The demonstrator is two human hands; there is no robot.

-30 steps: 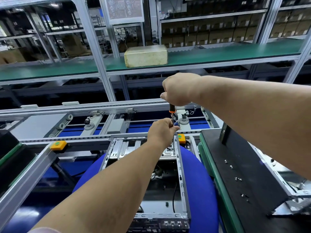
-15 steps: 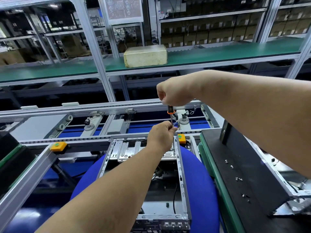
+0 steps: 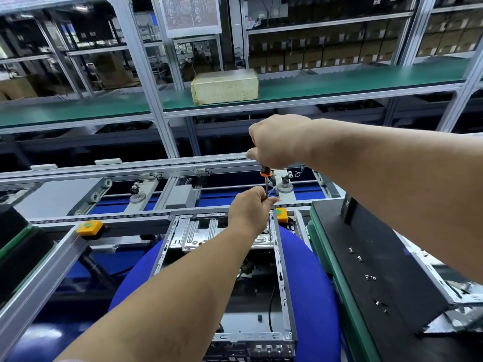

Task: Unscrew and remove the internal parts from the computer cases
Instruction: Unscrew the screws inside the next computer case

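Right hand (image 3: 277, 141) grips screwdriver (image 3: 266, 178) above left hand (image 3: 251, 207), seemingly pinching its shaft.

Open computer case (image 3: 283, 283) on round pad (image 3: 313, 296), loose screws (image 3: 369, 277) on panel (image 3: 379, 257) to its right.

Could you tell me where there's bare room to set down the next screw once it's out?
The black panel right of the computer case has bare room between its loose screws. The green shelf right of the beige box is bare. The case's far corner is crowded.
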